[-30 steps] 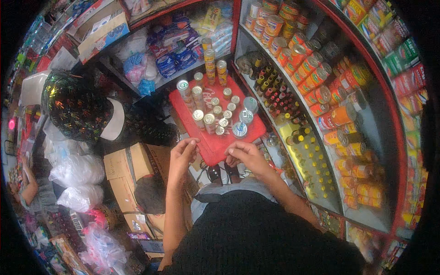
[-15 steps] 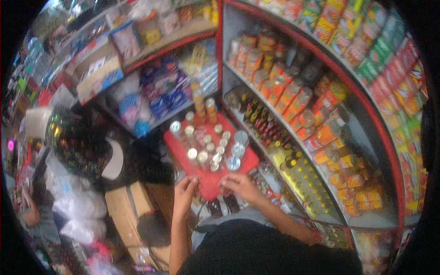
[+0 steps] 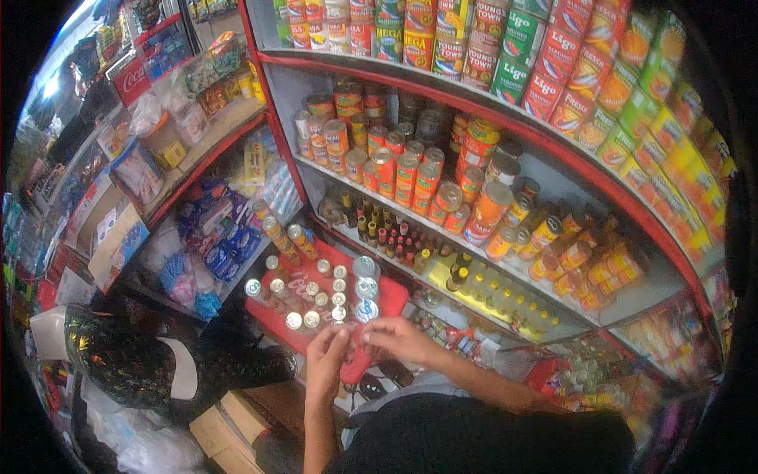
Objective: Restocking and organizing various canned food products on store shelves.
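My left hand [image 3: 326,351] and my right hand [image 3: 401,342] are held close together over the near edge of a small red table [image 3: 395,299]. The fingers of both are pinched; anything thin or small between them is too blurred to make out. Just beyond my fingertips stand several small cans with pale lids [image 3: 294,320]. A row of wider cans with bluish tops [image 3: 367,288] stands to their right. Tall yellow-brown cans [image 3: 302,241] are at the table's far side.
Shelves with red edges [image 3: 474,85] curve along the right, holding orange cans [image 3: 482,213], bottles [image 3: 395,241] and stacked tins [image 3: 517,47]. Left of me are a person in a dark patterned top [image 3: 118,355], white plastic bags [image 3: 146,442] and a cardboard box [image 3: 229,430].
The view has swung up and to the right, showing more shelves. My hands have come closer together, from either side of the table's near edge. The cans on the table look unchanged.
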The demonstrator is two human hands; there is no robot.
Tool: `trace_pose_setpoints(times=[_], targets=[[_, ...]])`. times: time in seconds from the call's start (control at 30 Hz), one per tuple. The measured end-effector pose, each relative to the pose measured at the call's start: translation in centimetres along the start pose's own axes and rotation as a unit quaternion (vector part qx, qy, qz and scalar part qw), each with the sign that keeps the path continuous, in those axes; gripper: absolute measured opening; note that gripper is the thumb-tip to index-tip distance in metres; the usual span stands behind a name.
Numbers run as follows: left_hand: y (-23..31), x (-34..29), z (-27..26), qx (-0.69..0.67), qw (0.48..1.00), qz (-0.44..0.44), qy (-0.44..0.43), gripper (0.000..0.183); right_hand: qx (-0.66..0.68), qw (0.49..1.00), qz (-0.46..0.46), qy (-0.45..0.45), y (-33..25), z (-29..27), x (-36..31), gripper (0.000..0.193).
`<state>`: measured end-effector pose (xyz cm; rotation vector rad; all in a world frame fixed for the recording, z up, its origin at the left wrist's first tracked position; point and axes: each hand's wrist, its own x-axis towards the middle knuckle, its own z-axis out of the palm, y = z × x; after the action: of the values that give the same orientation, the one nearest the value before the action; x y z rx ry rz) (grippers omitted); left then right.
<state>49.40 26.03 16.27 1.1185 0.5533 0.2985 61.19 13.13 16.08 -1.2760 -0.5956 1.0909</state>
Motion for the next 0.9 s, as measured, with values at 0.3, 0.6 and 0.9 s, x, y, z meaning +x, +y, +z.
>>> trace_pose_setpoints(times=[0.3, 0.6, 0.9], targets=[[0.1, 0.0, 1.4, 0.005, 0.998, -0.007, -0.061, 0.019, -0.004, 0.999, -0.01, 0.051, -0.4, -0.8, -1.9, 0.016], [-1.0, -1.3, -1.5, -0.015, 0.999, -0.023, -0.03, 0.022, 0.009, 1.0, 0.016, 0.012, 0.3, 1.2, -0.8, 0.016], [-0.8, -2.4, -3.6, -0.018, 1.0, -0.011, 0.018, 0.019, -0.004, 0.998, 0.045, -0.034, 0.7, 2.9, 1.9, 0.016]])
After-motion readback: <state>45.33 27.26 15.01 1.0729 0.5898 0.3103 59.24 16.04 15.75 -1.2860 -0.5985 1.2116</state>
